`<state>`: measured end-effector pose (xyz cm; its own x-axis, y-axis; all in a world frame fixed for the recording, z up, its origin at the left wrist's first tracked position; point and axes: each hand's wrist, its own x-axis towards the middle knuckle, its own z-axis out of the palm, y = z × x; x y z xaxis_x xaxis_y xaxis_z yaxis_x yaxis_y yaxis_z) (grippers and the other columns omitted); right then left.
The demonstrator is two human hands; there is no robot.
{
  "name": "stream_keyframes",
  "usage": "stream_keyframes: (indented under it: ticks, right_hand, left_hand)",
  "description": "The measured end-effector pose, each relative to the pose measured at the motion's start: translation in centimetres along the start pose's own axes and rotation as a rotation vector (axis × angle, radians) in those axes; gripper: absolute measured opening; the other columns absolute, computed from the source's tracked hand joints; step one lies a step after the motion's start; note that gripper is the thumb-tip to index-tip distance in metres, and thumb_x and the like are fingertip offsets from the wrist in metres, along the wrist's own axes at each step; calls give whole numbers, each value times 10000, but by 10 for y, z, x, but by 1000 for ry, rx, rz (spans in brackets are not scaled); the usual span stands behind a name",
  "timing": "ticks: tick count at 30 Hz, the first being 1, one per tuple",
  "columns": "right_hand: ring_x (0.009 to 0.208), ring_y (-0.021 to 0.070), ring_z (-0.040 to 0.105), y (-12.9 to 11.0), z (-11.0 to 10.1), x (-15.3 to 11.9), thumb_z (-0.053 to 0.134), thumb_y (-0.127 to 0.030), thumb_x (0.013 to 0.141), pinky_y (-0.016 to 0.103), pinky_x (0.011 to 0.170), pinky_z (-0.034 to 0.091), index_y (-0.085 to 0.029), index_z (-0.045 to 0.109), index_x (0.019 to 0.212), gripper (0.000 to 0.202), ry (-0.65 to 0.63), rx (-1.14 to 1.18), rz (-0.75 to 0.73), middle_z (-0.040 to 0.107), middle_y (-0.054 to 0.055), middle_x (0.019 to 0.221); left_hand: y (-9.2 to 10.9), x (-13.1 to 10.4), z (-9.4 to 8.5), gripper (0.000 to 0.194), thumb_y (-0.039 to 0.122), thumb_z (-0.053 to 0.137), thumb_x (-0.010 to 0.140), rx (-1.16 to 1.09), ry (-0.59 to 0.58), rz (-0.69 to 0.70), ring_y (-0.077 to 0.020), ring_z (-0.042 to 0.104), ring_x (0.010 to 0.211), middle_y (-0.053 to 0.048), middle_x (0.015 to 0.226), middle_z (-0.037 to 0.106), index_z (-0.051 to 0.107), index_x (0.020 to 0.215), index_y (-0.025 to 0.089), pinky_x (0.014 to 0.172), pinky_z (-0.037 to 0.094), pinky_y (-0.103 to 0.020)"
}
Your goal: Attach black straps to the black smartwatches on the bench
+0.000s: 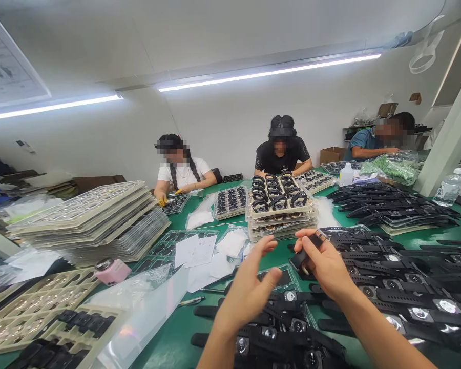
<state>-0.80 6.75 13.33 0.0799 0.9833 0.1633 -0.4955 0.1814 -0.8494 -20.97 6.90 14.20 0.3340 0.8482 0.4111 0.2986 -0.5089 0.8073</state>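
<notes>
My right hand [325,264] is closed on a black smartwatch [304,254], with the strap and its metal buckle showing above the fingers. To the left of it, my left hand [249,282] is raised with thumb and fingers apart, holding nothing. Below both hands lie rows of black smartwatches [269,333] with their straps stretched out and shiny round sensor backs facing up. More black smartwatches [415,279] cover the table to the right. Fingers hide part of the held watch.
Stacked trays [111,225] rise at the left; a tray stack holding strapped watches [278,210] stands ahead. White papers [195,251], a pen [192,301] and a pink bottle [113,270] lie nearer. A clear water bottle [450,188] stands right. Several people sit across the green table.
</notes>
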Motion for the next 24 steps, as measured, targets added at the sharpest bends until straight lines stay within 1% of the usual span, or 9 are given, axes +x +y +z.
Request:
stream_keyframes:
  ticks: [4, 6, 8, 11, 13, 14, 16, 20, 24]
  right_hand:
    - [797, 184, 640, 1, 9, -8, 813, -581, 821, 309, 745, 548, -241, 716, 1137, 475, -117, -137, -6, 707, 28, 917]
    - [910, 201, 660, -3, 8, -11, 834, -547, 804, 322, 826, 554, -282, 668, 1257, 550, -39, -166, -76, 704, 30, 1041]
    - [856, 184, 658, -8, 6, -15, 824, -494, 818, 297, 786, 554, -289, 684, 1186, 444, -20, -215, -89, 696, 5, 956]
    - [626, 152, 617, -6, 7, -32, 726, -397, 897, 249, 593, 515, -239, 748, 923, 162, -509, -412, 233, 664, -15, 702]
    - [548, 139, 594, 9, 15, -46, 689, -359, 914, 232, 510, 466, -230, 781, 953, 163, -873, -517, 471, 696, -2, 703]
    - [530, 130, 576, 19, 21, -51, 699, -364, 907, 225, 499, 446, -234, 780, 988, 173, -902, -530, 489, 691, -8, 697]
    - [502, 132, 536, 42, 32, -56, 706, -495, 899, 233, 489, 427, -219, 742, 925, 280, -660, -414, 445, 611, -30, 598]
    - [699, 180, 559, 71, 40, -42, 682, -754, 818, 294, 652, 501, -223, 664, 1040, 576, -109, -135, 251, 624, 7, 781]
    - [965, 228, 607, 68, 29, -28, 630, -728, 890, 354, 871, 504, -298, 556, 1261, 573, 146, -159, -10, 660, 52, 1150]
  left_hand:
    - [13, -2, 33, 601, 301, 667, 949, -103, -120, 36, -298, 638, 1253, -117, 1445, 635, 484, 1521, 289, 1067, 507, -450]
    - [7, 2, 35, 367, 327, 652, 959, -163, 10, -20, -243, 717, 934, -87, 1123, 755, 655, 1318, 246, 866, 573, -377]
    - [-1, 7, 29, 253, 395, 692, 941, -314, 230, -106, -173, 641, 671, -8, 762, 687, 712, 1113, 210, 694, 539, -301]
    - [-5, 13, 21, 348, 515, 758, 881, -681, 514, -156, -119, 527, 597, 58, 645, 528, 679, 1008, 201, 630, 490, -254]
    - [-2, 15, 22, 388, 557, 781, 848, -873, 563, -154, -107, 503, 627, 55, 695, 513, 657, 957, 206, 650, 496, -251]
    - [1, 16, 24, 392, 561, 790, 839, -934, 555, -157, -104, 498, 638, 53, 705, 509, 647, 922, 206, 666, 501, -252]
    - [5, 16, 30, 390, 543, 810, 828, -1023, 540, -169, -101, 499, 650, 53, 697, 501, 626, 858, 201, 707, 509, -256]
    - [6, 13, 43, 407, 557, 790, 843, -1041, 531, -192, -107, 513, 657, 47, 691, 509, 598, 819, 199, 726, 508, -263]
    - [-2, 8, 55, 439, 631, 694, 892, -907, 559, -221, -114, 494, 647, 53, 686, 484, 578, 876, 208, 686, 479, -257]
